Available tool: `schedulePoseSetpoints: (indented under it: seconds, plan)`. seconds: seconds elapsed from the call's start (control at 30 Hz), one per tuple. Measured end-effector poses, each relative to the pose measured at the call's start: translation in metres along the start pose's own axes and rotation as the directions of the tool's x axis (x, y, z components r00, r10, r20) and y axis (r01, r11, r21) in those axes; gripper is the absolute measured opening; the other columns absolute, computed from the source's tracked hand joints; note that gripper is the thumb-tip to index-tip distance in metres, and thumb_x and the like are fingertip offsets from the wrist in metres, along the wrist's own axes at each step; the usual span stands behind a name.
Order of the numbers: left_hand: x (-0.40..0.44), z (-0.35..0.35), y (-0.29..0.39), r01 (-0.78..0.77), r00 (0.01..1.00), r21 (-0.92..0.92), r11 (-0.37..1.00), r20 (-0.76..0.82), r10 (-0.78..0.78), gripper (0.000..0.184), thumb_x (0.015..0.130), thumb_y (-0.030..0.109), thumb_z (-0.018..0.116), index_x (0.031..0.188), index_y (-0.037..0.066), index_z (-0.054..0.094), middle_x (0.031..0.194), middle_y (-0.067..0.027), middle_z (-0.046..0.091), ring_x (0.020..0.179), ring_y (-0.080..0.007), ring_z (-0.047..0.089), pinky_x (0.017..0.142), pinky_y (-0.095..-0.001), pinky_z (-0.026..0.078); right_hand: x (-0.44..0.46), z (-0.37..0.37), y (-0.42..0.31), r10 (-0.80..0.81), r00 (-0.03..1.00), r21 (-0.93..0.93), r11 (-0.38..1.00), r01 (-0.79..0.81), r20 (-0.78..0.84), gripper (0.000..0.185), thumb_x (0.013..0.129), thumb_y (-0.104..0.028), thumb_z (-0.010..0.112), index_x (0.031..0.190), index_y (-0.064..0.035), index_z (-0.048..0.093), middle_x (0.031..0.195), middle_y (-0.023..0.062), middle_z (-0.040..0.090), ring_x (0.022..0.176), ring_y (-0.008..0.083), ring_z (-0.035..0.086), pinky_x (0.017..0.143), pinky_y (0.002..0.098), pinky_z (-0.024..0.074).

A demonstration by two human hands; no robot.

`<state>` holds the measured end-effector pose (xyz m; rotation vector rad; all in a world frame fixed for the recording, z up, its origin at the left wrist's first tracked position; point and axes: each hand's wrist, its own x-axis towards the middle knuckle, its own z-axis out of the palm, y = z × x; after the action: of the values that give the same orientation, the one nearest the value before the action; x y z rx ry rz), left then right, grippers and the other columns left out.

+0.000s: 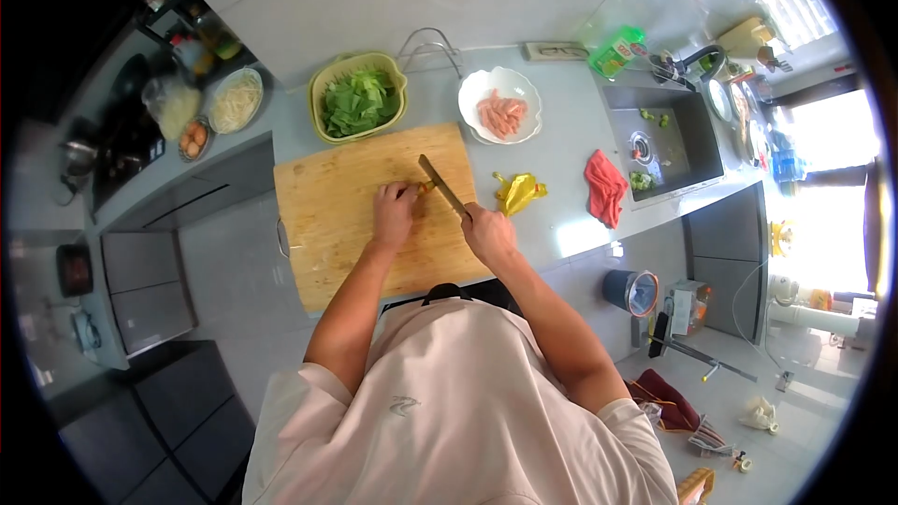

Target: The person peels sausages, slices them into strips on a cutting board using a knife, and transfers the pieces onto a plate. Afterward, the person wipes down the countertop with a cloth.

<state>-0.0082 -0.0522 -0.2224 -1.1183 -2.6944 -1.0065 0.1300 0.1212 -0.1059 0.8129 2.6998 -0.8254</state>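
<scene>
My right hand (489, 234) is closed round the handle of a kitchen knife (441, 184). The blade points away from me and to the left over the wooden cutting board (327, 224). My left hand (394, 212) lies on the board left of the blade. Its bent fingers press on a small orange-yellow piece of food (426, 188), mostly covered and too small to name, close beside the blade. Right of the board is a crumpled yellow plastic wrapper (520, 194). Beyond it stands a white scalloped bowl (475, 86) of pink meat strips (502, 116).
Green leaves (360, 101) fill a yellow-green basket (400, 75) behind the board. To the right are a red cloth (606, 189), a sink (687, 145) with green scraps and a green bottle (617, 51). At left sit a plate of pale shreds (236, 103) and several eggs (193, 140).
</scene>
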Motion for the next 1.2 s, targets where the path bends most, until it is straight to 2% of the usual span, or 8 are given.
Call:
schedulePoseSetpoints:
  seconds: [0.2, 0.37, 0.5, 0.7, 0.8, 0.9, 1.0, 1.2]
  plan:
    - [0.005, -0.017, 0.009, -0.008, 0.998, 0.061, 0.998, 0.069, 0.004, 0.031, 0.095, 0.013, 0.074, 0.125, 0.008, 0.073, 0.117, -0.0128, 0.064, 0.112, -0.0357, 0.057, 0.096, -0.0484, 0.048, 0.003, 0.008, 0.014, -0.001, 0.987, 0.148, 0.989, 0.025, -0.161, 0.026, 0.099, -0.029, 0.064, 0.116, -0.0123, 0.073, 0.084, 0.0214, 0.075, 0.079, 0.0437, 0.072, 0.075, 0.0556, 0.0573]
    - [0.006, -0.010, 0.008, 0.014, 0.993, 0.154, 0.988, 0.116, -0.032, 0.030, 0.095, 0.015, 0.074, 0.123, 0.006, 0.068, 0.118, -0.0132, 0.063, 0.114, -0.0354, 0.058, 0.096, -0.0486, 0.047, 0.005, 0.019, 0.021, -0.126, 0.970, -0.043, 0.992, 0.119, -0.208, 0.042, 0.097, -0.023, 0.067, 0.136, -0.0109, 0.067, 0.096, 0.0192, 0.076, 0.089, 0.0414, 0.073, 0.081, 0.0523, 0.0579]
    - [-0.009, -0.021, 0.001, 0.033, 0.998, 0.037, 0.999, 0.042, -0.035, 0.031, 0.096, 0.011, 0.073, 0.125, 0.003, 0.064, 0.120, -0.0160, 0.062, 0.113, -0.0390, 0.059, 0.096, -0.0499, 0.049, 0.010, 0.053, 0.029, -0.261, 0.931, -0.117, 0.964, 0.238, -0.256, 0.051, 0.093, -0.017, 0.069, 0.143, -0.0090, 0.063, 0.108, 0.0172, 0.076, 0.098, 0.0397, 0.071, 0.087, 0.0504, 0.0581]
    - [-0.018, -0.056, 0.013, 0.019, 0.997, -0.163, 0.987, -0.072, -0.031, 0.032, 0.096, 0.004, 0.071, 0.126, 0.001, 0.062, 0.123, -0.0189, 0.062, 0.112, -0.0426, 0.062, 0.095, -0.0495, 0.052, 0.011, 0.065, 0.016, -0.394, 0.902, -0.015, 0.917, 0.398, -0.176, 0.034, 0.095, -0.015, 0.070, 0.128, -0.0066, 0.072, 0.106, 0.0143, 0.076, 0.099, 0.0360, 0.072, 0.087, 0.0479, 0.0595]
    - [-0.016, -0.075, 0.022, -0.080, 0.991, -0.143, 0.987, -0.120, 0.063, 0.034, 0.095, -0.001, 0.071, 0.127, 0.002, 0.062, 0.125, -0.0182, 0.061, 0.113, -0.0420, 0.062, 0.095, -0.0471, 0.053, 0.002, 0.015, -0.033, -0.199, 0.948, 0.433, 0.852, 0.293, -0.250, 0.029, 0.094, -0.016, 0.074, 0.121, -0.0048, 0.076, 0.101, 0.0140, 0.078, 0.087, 0.0285, 0.075, 0.081, 0.0393, 0.0608]
    - [-0.012, -0.095, 0.036, -0.144, 0.984, -0.121, 0.982, -0.125, 0.129, 0.036, 0.091, -0.004, 0.074, 0.125, 0.002, 0.064, 0.124, -0.0166, 0.062, 0.112, -0.0396, 0.062, 0.094, -0.0456, 0.053, 0.001, -0.007, -0.054, -0.210, 0.919, 0.641, 0.665, 0.384, -0.332, 0.028, 0.094, -0.017, 0.077, 0.119, -0.0046, 0.078, 0.093, 0.0134, 0.079, 0.075, 0.0202, 0.075, 0.075, 0.0317, 0.0599]
    - [-0.006, -0.110, 0.048, -0.214, 0.970, -0.112, 0.970, -0.142, 0.197, 0.037, 0.088, -0.007, 0.075, 0.122, 0.003, 0.066, 0.123, -0.0154, 0.063, 0.110, -0.0377, 0.062, 0.093, -0.0441, 0.053, -0.003, -0.032, -0.062, -0.273, 0.933, 0.534, 0.765, 0.359, -0.236, 0.025, 0.094, -0.010, 0.074, 0.117, -0.0012, 0.079, 0.094, 0.0094, 0.082, 0.080, 0.0095, 0.074, 0.075, 0.0267, 0.0597]
    - [-0.001, -0.130, 0.064, -0.241, 0.959, -0.171, 0.955, -0.190, 0.208, 0.037, 0.089, -0.007, 0.074, 0.123, 0.003, 0.066, 0.122, -0.0153, 0.063, 0.110, -0.0380, 0.062, 0.091, -0.0438, 0.054, -0.018, -0.046, -0.075, -0.166, 0.952, 0.668, 0.682, 0.298, -0.256, 0.020, 0.092, -0.009, 0.073, 0.110, -0.0024, 0.081, 0.085, 0.0085, 0.079, 0.074, 0.0108, 0.073, 0.072, 0.0288, 0.0590]
